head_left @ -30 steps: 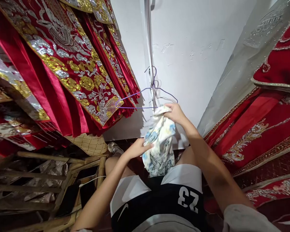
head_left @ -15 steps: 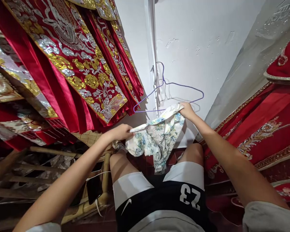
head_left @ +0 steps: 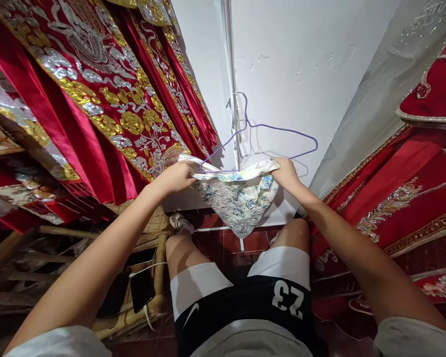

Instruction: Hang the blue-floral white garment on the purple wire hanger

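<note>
Between my two hands a white floral top, with blue and yellow print and a gathered, smocked panel, is stretched sideways. It narrows downward to a point with a pale tag. My left hand is closed on one upper corner. The opposite upper corner is pinched in my right hand. A purple wire hanger hangs at the wall, and its left end lies against the top's upper edge near my left hand, apparently between two layers. The hanger's right end sticks out bare above my right hand.
Red garments with gold and silver embroidery hang on the left, and more beaded red clothing on the right. A white pipe runs up the wall. A bamboo chair with a dark phone and white cable stands at lower left.
My left hand has risen and moved slightly left with its corner of the top. The top now spreads flatter, its edge at the hanger's left end. My right hand has barely moved.
</note>
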`<state>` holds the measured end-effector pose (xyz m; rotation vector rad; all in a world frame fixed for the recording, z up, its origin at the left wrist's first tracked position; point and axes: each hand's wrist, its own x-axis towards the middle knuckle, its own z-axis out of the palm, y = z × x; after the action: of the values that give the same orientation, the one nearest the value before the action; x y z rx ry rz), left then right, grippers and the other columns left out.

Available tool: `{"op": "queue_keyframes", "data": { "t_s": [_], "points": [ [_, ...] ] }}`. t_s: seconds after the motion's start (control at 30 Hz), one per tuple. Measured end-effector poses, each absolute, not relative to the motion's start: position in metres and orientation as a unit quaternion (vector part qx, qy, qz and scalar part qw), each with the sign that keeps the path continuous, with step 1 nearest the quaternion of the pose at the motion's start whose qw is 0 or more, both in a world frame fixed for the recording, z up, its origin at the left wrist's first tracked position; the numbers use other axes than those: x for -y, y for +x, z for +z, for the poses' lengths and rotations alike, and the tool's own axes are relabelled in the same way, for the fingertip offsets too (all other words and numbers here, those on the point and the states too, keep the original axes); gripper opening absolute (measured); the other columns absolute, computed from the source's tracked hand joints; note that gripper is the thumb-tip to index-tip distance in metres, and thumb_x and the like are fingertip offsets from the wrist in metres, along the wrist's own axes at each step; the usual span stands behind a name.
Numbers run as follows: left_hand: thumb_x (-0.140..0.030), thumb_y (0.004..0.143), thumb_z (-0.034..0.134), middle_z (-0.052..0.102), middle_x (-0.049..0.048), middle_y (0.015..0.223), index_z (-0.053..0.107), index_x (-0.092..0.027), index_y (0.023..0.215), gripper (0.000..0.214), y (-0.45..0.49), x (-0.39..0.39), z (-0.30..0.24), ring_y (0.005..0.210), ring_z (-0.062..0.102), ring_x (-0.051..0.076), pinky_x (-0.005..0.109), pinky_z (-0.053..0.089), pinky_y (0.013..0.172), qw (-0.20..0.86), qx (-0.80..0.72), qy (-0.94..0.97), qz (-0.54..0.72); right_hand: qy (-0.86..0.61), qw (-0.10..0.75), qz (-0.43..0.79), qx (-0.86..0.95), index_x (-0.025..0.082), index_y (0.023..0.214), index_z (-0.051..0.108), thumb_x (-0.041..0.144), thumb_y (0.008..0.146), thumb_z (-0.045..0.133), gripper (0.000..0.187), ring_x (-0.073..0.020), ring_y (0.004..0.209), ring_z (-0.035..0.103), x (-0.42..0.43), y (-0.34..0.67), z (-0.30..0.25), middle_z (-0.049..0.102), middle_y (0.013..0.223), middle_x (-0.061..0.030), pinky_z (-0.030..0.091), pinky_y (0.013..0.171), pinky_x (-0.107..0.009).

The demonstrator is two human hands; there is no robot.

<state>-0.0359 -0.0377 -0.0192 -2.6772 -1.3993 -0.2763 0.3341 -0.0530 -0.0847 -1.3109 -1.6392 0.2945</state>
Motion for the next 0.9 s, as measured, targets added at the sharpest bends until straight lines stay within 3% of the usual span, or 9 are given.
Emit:
{"op": "queue_keyframes", "data": {
  "t_s": [0.13, 0.3, 0.4, 0.47, 0.53, 0.6, 0.67, 0.77, 0.9],
  "points": [
    [-0.031, 0.081, 0.053, 0.068, 0.0130, 0.099, 0.068, -0.018, 0.071, 0.022, -0.026, 0.047, 0.003, 0.098, 0.065, 0.031, 0.045, 0.052, 0.094, 0.080, 0.419, -0.893, -0.144, -0.509, 0.506, 0.153, 0.679, 0.021, 0.056, 0.049, 0.022, 0.065, 0.053, 0.010, -0.0157, 0.060, 0.047, 0.057, 0.317, -0.088, 0.053, 0.056, 0.0013, 0.030, 0.059, -0.027],
    [-0.026, 0.086, 0.052, 0.070, 0.0097, 0.096, 0.069, -0.015, 0.101, 0.025, 0.017, 0.038, 0.020, 0.093, 0.064, 0.027, 0.042, 0.051, 0.089, 0.029, 0.407, -0.867, -0.285, -0.423, 0.486, 0.264, 0.718, 0.019, 0.066, 0.060, 0.021, 0.069, 0.051, 0.010, -0.0186, 0.068, 0.058, 0.077, 0.290, -0.089, 0.063, 0.066, -0.0007, 0.041, 0.063, -0.028],
    [-0.014, 0.085, 0.047, 0.070, 0.0100, 0.103, 0.060, -0.015, 0.127, 0.044, 0.029, 0.021, 0.013, 0.098, 0.064, 0.026, 0.040, 0.050, 0.090, 0.019, 0.425, -0.840, -0.337, -0.400, 0.510, 0.250, 0.719, 0.019, 0.100, 0.073, 0.017, 0.070, 0.056, 0.034, -0.0237, 0.091, 0.067, 0.093, 0.294, -0.083, 0.074, 0.100, -0.0070, 0.050, 0.080, -0.035],
    [-0.010, 0.084, 0.044, 0.068, 0.0122, 0.108, 0.060, -0.013, 0.127, 0.047, 0.029, 0.012, 0.005, 0.102, 0.062, 0.027, 0.041, 0.048, 0.093, 0.037, 0.427, -0.844, -0.321, -0.409, 0.581, 0.202, 0.674, 0.020, 0.130, 0.064, 0.016, 0.071, 0.061, 0.060, -0.0255, 0.101, 0.067, 0.101, 0.309, -0.077, 0.070, 0.122, -0.0104, 0.051, 0.088, -0.039],
    [-0.010, 0.084, 0.042, 0.066, 0.0140, 0.109, 0.063, -0.013, 0.120, 0.042, 0.026, 0.005, -0.001, 0.103, 0.060, 0.029, 0.042, 0.047, 0.094, 0.057, 0.429, -0.848, -0.305, -0.433, 0.642, 0.159, 0.613, 0.021, 0.144, 0.052, 0.018, 0.071, 0.066, 0.075, -0.0261, 0.100, 0.067, 0.102, 0.330, -0.071, 0.068, 0.127, -0.0117, 0.053, 0.087, -0.041],
    [-0.012, 0.086, 0.042, 0.063, 0.0140, 0.105, 0.064, -0.014, 0.116, 0.038, 0.024, 0.003, -0.003, 0.101, 0.059, 0.029, 0.042, 0.047, 0.093, 0.065, 0.428, -0.850, -0.302, -0.468, 0.656, 0.156, 0.572, 0.020, 0.138, 0.058, 0.020, 0.070, 0.071, 0.069, -0.0269, 0.096, 0.067, 0.096, 0.355, -0.063, 0.071, 0.116, -0.0111, 0.055, 0.082, -0.042],
    [-0.015, 0.088, 0.042, 0.062, 0.0139, 0.103, 0.065, -0.016, 0.114, 0.035, 0.022, 0.002, -0.003, 0.101, 0.057, 0.030, 0.043, 0.046, 0.093, 0.068, 0.426, -0.849, -0.304, -0.505, 0.626, 0.203, 0.559, 0.016, 0.112, 0.071, 0.021, 0.065, 0.077, 0.048, -0.0272, 0.089, 0.067, 0.088, 0.377, -0.051, 0.073, 0.098, -0.0099, 0.056, 0.074, -0.040],
    [-0.023, 0.093, 0.040, 0.061, 0.0148, 0.109, 0.065, -0.018, 0.113, 0.033, 0.015, 0.002, -0.002, 0.108, 0.055, 0.032, 0.045, 0.044, 0.096, 0.073, 0.448, -0.829, -0.328, -0.503, 0.563, 0.317, 0.574, 0.014, 0.082, 0.074, 0.025, 0.059, 0.087, 0.029, -0.0253, 0.076, 0.068, 0.081, 0.396, -0.028, 0.071, 0.079, -0.0080, 0.055, 0.067, -0.038],
    [-0.041, 0.097, 0.039, 0.066, 0.0106, 0.099, 0.064, -0.017, 0.110, 0.038, 0.001, 0.003, -0.009, 0.094, 0.060, 0.026, 0.038, 0.048, 0.087, -0.049, 0.474, -0.798, -0.369, -0.419, 0.545, 0.410, 0.599, 0.014, 0.088, 0.074, 0.043, 0.077, 0.081, 0.032, -0.0268, 0.080, 0.071, 0.090, 0.382, -0.016, 0.074, 0.082, -0.0087, 0.057, 0.072, -0.041]
  ]
}}
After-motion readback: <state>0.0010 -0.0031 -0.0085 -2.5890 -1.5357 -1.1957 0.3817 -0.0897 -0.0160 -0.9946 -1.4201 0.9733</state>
